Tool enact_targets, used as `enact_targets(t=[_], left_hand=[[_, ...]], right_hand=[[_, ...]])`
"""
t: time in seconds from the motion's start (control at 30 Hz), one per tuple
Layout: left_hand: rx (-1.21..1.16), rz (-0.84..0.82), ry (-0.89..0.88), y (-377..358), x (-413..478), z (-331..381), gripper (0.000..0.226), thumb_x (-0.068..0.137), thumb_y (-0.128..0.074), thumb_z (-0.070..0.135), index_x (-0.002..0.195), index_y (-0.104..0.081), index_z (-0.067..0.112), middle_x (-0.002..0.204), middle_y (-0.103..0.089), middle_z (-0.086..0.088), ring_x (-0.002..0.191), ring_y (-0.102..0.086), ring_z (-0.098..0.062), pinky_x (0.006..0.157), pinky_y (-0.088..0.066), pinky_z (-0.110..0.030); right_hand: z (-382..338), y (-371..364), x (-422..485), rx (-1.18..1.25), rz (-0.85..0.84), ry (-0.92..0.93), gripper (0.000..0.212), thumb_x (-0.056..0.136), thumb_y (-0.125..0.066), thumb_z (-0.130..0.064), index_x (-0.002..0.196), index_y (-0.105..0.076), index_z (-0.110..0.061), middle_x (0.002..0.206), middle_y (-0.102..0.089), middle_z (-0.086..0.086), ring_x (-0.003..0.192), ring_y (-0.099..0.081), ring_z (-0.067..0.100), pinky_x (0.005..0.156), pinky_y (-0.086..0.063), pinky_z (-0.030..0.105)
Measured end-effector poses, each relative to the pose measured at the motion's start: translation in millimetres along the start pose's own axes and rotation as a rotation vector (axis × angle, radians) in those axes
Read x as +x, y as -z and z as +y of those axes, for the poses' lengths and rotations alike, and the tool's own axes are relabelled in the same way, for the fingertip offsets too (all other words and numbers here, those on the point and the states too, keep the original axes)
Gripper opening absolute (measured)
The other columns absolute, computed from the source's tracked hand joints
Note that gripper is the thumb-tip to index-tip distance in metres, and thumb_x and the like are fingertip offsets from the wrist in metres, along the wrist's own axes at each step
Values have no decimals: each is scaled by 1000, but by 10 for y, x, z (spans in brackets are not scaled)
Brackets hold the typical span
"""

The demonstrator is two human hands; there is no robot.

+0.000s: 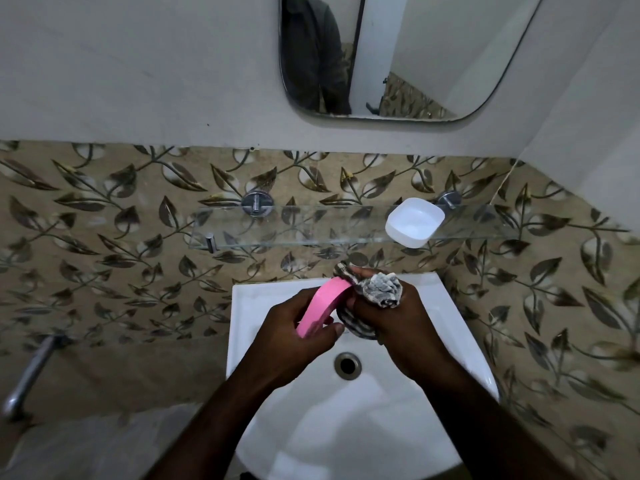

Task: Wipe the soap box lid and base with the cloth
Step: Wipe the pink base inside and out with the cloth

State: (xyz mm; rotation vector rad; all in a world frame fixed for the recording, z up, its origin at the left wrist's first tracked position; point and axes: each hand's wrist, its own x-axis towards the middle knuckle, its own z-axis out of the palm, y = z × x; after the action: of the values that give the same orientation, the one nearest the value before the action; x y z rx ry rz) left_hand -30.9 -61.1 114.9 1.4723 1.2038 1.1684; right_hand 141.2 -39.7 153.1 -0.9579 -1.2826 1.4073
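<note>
Over the white sink, the left hand grips the pink soap box lid on edge, fingers curled round its rim. Just beside it, the right hand clutches a bunched grey patterned cloth, which touches the lid. Beyond both hands, slightly to the right, the white soap box base sits open side up on a glass shelf. Beneath the hands lies the drain.

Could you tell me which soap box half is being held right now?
The pink lid: the left hand grips it against the cloth, while the white base sits alone on the glass shelf.
</note>
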Motion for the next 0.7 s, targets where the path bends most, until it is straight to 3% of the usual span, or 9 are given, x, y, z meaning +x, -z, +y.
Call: enact_targets(t=[0.07,0.17,0.23,0.33,0.4,0.47,0.53,0.6,0.7], left_hand=[[-33,27,-60,7,2,-9,51,71,-68,67,114,-60,42,96,-71,4,84,-67,-17,72,-55,-29],[-58,67,-43,16,28,-106,76,68,-53,85,126,-55,36,102,-72,0,92,-69,-23,83,-55,-50],[-137,60,-8,11,33,-172,79,65,-49,90,124,-59,37,109,-72,0,101,-68,-24,88,-54,-48],[-261,0,103,15,32,-191,74,62,-57,88,111,-67,33,95,-75,-8,82,-70,-31,71,-56,-47],[-272,-80,154,16,46,-199,72,64,-63,81,116,-64,32,97,-73,-10,82,-70,-30,66,-56,-50],[-288,-173,191,14,55,-204,70,63,-70,75,122,-60,39,111,-71,-2,97,-69,-25,74,-57,-49],[-278,-248,172,5,58,-248,68,65,-72,69,126,-58,43,124,-67,5,112,-64,-20,87,-54,-37],[-257,-222,149,-15,40,-261,64,68,-68,71,124,-61,41,125,-67,5,114,-64,-16,93,-51,-33],[-284,-68,203,-25,44,-266,65,62,-61,83,105,-73,36,109,-75,-1,102,-68,-19,90,-51,-39]], right_hand=[[13,-28,-6,37,13,-15,36,80,-70,-8,115,-71,-19,89,-73,10,78,-67,21,66,-54,31],[18,-72,-17,-20,79,42,34,81,-71,-10,113,-72,-21,96,-75,5,86,-69,21,72,-54,34],[4,-112,-20,-111,123,113,34,82,-72,-4,112,-72,-21,101,-75,1,92,-70,20,80,-55,38],[-19,-157,-20,-161,170,183,36,75,-72,-4,106,-73,-22,100,-76,-2,91,-70,14,81,-55,36],[-17,-165,-34,-190,199,198,37,72,-71,-4,100,-73,-27,97,-76,-5,91,-71,13,81,-57,40],[14,-151,-40,-280,216,236,46,74,-72,7,98,-72,-32,98,-76,-9,95,-70,12,85,-57,43],[40,-162,-44,-363,217,276,58,74,-68,16,96,-70,-37,97,-75,-18,95,-69,4,84,-56,29],[27,-186,-45,-412,227,292,60,73,-65,18,97,-69,-37,97,-74,-21,96,-68,-1,84,-51,17],[-62,-203,-89,-614,175,446,60,68,-64,15,110,-68,-28,112,-70,-13,107,-63,1,96,-47,21]])
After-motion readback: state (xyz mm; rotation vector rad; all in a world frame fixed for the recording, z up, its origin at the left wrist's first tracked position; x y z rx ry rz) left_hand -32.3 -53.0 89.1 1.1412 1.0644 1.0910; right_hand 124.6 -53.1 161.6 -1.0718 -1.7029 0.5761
